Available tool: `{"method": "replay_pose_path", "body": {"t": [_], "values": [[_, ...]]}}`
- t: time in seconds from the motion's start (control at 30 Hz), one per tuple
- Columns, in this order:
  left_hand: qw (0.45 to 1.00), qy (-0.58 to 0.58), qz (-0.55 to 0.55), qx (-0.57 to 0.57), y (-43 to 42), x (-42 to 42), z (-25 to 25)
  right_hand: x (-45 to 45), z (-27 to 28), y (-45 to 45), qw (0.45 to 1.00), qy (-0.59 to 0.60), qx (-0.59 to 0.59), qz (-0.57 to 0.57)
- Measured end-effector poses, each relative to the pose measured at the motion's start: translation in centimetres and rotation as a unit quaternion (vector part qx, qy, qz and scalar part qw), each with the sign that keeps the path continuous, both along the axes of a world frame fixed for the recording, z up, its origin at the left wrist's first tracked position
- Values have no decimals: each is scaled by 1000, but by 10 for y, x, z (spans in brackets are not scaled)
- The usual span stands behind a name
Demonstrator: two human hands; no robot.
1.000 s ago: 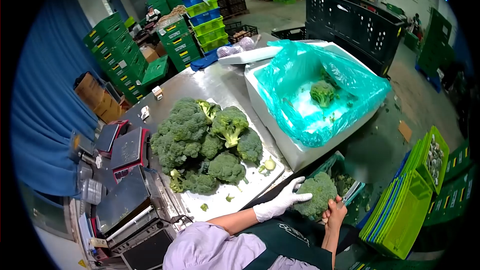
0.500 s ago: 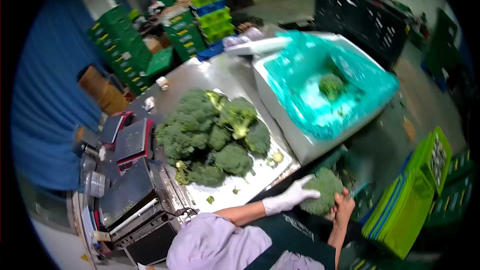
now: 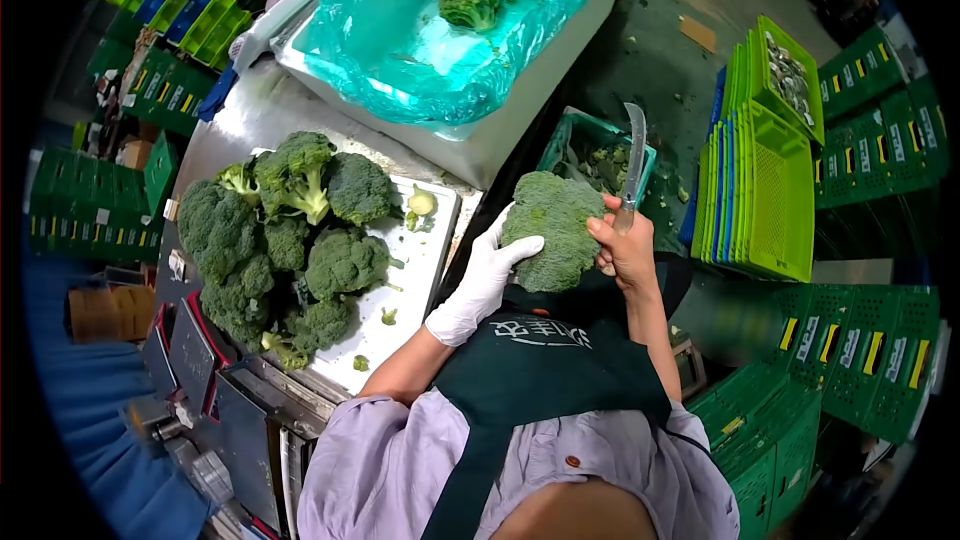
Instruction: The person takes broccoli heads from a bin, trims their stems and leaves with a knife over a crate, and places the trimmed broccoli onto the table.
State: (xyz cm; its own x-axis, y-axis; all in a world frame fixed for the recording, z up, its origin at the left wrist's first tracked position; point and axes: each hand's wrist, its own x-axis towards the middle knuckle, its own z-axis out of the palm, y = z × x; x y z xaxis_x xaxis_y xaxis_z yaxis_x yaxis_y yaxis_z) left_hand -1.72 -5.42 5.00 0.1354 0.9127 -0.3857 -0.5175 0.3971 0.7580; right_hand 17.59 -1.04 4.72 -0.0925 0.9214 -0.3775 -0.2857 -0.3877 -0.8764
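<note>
My left hand (image 3: 480,285), in a white glove, grips a large broccoli head (image 3: 553,232) from its left side, thumb across the florets. In my bare right hand (image 3: 630,252) is a knife (image 3: 635,150) with a curved blade pointing up and away from me. Its fingers are close against the right side of that broccoli; whether they also hold it I cannot tell. The stalk is hidden under the crown. To the left, a pile of broccoli heads (image 3: 345,262) rests on a white tray (image 3: 412,265), with a cut stalk piece (image 3: 421,202) and small florets beside it.
Beyond the tray stands a white foam box (image 3: 465,155) lined with a green plastic bag (image 3: 370,50), one broccoli (image 3: 469,4) inside. A crate (image 3: 648,162) of green trimmings sits below my hands. Stacked lime crates (image 3: 780,202) stand right; scales (image 3: 195,355) lie left.
My view has turned to the right and down, so the table things sit further left. The knife blade now shows clearly in my right hand. My left hand still holds the broccoli.
</note>
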Motion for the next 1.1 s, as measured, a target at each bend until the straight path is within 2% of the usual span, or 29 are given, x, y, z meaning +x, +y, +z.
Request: {"method": "replay_pose_path", "body": {"t": [0.13,0.2,0.23,0.27,0.33,0.4,0.53,0.7,0.87,0.93,0.97,1.03,1.1], "values": [[999,22,32,6,-1,3,1,2,-10,-5,1000,12,14,9],[998,48,41,5,1,3,8,6,-21,-7,973,-152,172,-19],[995,65,66,25,2,3,8,17,-29,-12,964,-179,198,5],[992,81,91,44,3,3,8,24,-17,-18,964,-178,199,4],[992,67,97,53,7,-1,-9,34,12,-34,963,-202,95,152],[982,107,118,99,9,-2,-17,36,1,-50,887,-368,212,183],[979,119,116,120,12,-2,-20,28,10,-68,868,-407,205,198],[975,147,119,120,12,0,-28,19,3,-76,869,-401,221,186],[981,113,123,102,9,4,-23,12,1,-83,852,-438,230,170],[981,99,137,97,7,5,-21,8,-4,-86,795,-522,286,121],[982,82,145,93,7,7,-19,6,-5,-87,795,-522,285,120],[984,84,144,67,6,8,-23,2,-8,-88,742,-592,302,84],[985,88,143,43,6,7,-26,5,-18,-86,732,-618,283,43]]}}
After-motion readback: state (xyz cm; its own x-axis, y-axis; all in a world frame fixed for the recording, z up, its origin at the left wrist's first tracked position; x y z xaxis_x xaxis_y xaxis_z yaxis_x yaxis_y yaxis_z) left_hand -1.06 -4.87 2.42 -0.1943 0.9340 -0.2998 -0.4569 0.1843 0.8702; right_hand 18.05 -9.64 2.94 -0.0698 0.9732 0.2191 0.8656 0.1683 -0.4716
